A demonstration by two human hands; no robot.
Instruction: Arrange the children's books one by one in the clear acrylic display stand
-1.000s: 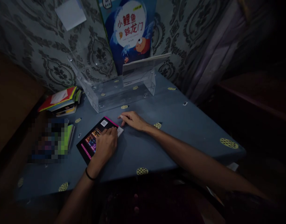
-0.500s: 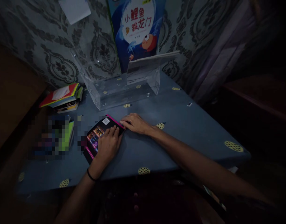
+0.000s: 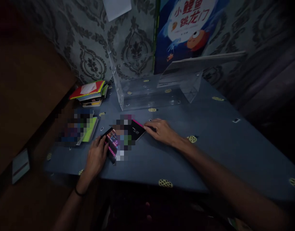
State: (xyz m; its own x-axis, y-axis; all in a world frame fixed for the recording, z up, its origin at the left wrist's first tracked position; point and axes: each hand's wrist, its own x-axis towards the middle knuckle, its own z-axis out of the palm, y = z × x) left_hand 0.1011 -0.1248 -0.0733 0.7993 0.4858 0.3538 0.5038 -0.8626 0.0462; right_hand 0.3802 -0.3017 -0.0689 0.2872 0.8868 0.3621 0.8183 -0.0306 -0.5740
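A dark book [image 3: 135, 130] with a pink edge and small coloured pictures lies on the blue cloth in front of me; its middle is pixelated. At its left edge rests my left hand [image 3: 96, 158], fingers slightly apart and touching the cover, with a black band round the wrist. My right hand [image 3: 160, 131] is closed at the far right corner of the book, thumb and forefinger pinching it.
Behind the book stands a clear acrylic stand [image 3: 149, 101]. Stacked books [image 3: 89, 91] and a green-edged book [image 3: 91, 130] lie left. A blue poster [image 3: 183, 35] leans against the patterned wall. A phone-like object [image 3: 21, 166] lies beyond the table's left side.
My left hand has slid from the middle of the cover to the book's left edge. My right hand stays at the corner. The view has turned left.
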